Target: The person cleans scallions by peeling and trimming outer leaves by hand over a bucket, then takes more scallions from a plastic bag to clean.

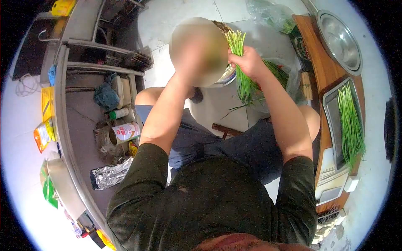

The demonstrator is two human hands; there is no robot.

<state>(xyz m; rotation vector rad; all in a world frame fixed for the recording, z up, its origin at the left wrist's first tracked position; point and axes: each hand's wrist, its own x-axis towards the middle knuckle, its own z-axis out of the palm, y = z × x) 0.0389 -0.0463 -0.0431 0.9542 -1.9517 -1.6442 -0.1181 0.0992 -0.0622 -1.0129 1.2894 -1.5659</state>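
Observation:
My right hand is closed around a bunch of garlic chives, with pale cut stems upward and green leaves hanging down toward my knees. My left hand reaches up beside it, but a round blur covers it, so its fingers and anything in them cannot be made out. Partly behind the blur and the chives is a round container, its contents mostly hidden. More loose green leaves lie on plastic just right of my right hand.
At right, a wooden board carries a metal bowl and a tray with another bunch of chives. A shelf at left holds a tin can, a foil-wrapped item and a blue cloth.

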